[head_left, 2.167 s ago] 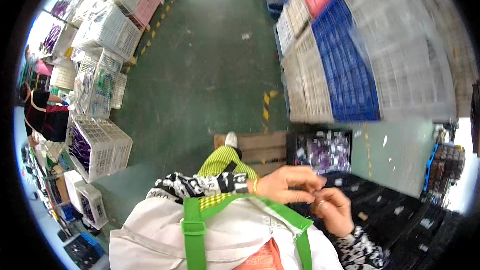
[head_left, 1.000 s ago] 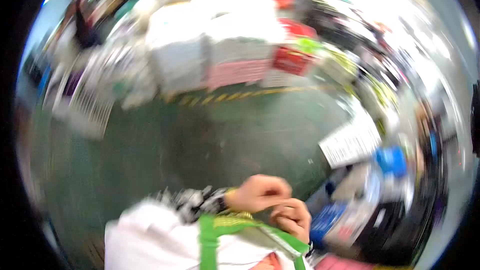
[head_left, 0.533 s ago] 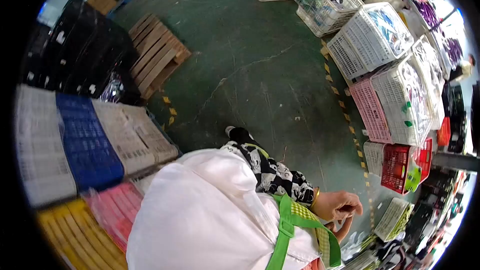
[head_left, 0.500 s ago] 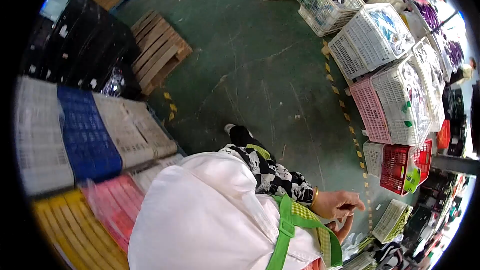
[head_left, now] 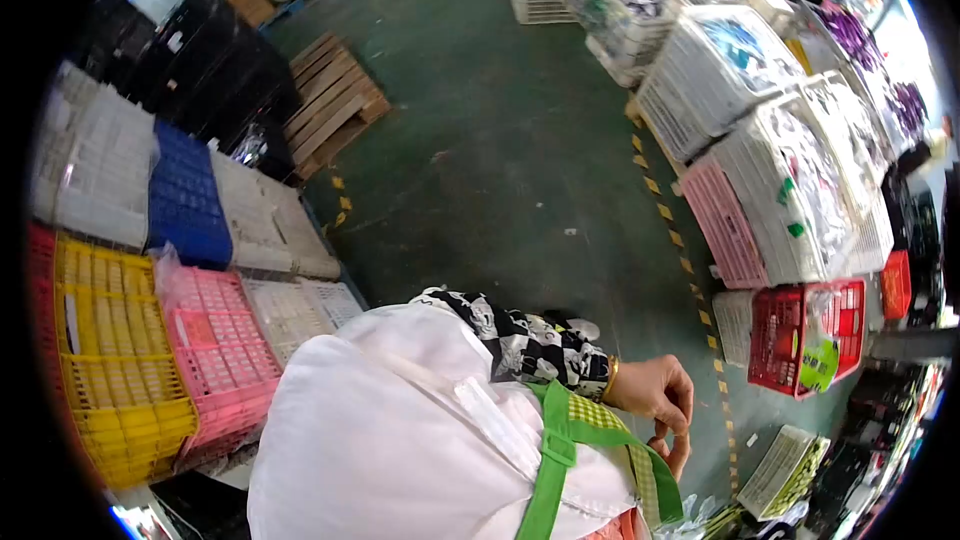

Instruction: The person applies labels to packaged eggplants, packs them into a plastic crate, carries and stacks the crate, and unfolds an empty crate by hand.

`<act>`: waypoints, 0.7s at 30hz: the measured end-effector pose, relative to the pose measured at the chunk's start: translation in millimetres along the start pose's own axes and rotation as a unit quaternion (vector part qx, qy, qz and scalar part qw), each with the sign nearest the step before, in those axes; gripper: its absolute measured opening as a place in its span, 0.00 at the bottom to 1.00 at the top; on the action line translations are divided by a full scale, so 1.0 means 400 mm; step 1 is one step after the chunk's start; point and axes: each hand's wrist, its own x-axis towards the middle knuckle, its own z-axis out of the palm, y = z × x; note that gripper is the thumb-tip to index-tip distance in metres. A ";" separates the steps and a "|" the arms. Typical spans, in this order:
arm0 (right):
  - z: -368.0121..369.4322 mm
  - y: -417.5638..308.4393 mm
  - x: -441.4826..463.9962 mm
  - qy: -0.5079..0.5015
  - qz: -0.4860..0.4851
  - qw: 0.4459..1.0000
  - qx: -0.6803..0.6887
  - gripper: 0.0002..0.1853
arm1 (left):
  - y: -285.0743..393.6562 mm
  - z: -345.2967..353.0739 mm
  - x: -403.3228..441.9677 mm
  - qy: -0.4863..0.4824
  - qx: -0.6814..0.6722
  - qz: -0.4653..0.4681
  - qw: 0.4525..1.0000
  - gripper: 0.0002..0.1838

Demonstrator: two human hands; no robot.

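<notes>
My left hand (head_left: 652, 392) is out in front of the apron, its fingers curled and the thumb close to them. A gold bracelet and a black-and-white patterned sleeve (head_left: 540, 345) show at that wrist. Just below it are the bent fingers of my right hand (head_left: 675, 450); the green-edged checked apron (head_left: 600, 420) hides the rest. The fingertips of both hands are close together, and anything between them is too small to make out. White cloth (head_left: 390, 420) covers my body, crossed by a green strap with a buckle (head_left: 558, 448).
Yellow crates (head_left: 120, 360), pink crates (head_left: 220, 340) and blue crates (head_left: 185, 195) are stacked at left. A wooden pallet (head_left: 335, 100) lies beyond. Filled white baskets (head_left: 720, 60) and a red basket (head_left: 800, 340) line the right, behind yellow-black floor tape (head_left: 665, 210). A person (head_left: 935, 140) is far right.
The view has shifted, bringing more of the yellow and pink crates into sight at left. My hands remain close together; the left hand's fingers now point more downward.
</notes>
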 end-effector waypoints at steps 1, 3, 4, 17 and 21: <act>-0.021 -0.011 -0.008 -0.002 0.001 1.000 0.010 0.30 | -0.003 0.001 0.014 0.007 0.086 0.008 0.996 0.05; -0.061 -0.033 -0.038 0.017 -0.013 0.999 0.039 0.29 | -0.027 0.018 0.081 -0.030 0.175 0.023 0.984 0.07; -0.082 -0.037 -0.054 0.048 0.001 0.995 0.093 0.26 | -0.030 0.027 0.112 -0.060 0.192 -0.018 0.979 0.06; -0.458 -0.141 -0.116 0.231 -0.101 0.957 0.147 0.26 | -0.209 0.249 0.655 -0.345 0.324 0.032 0.880 0.04; -0.647 -0.151 -0.137 0.276 -0.141 0.929 0.200 0.31 | -0.354 0.361 0.819 -0.342 0.291 -0.007 0.893 0.04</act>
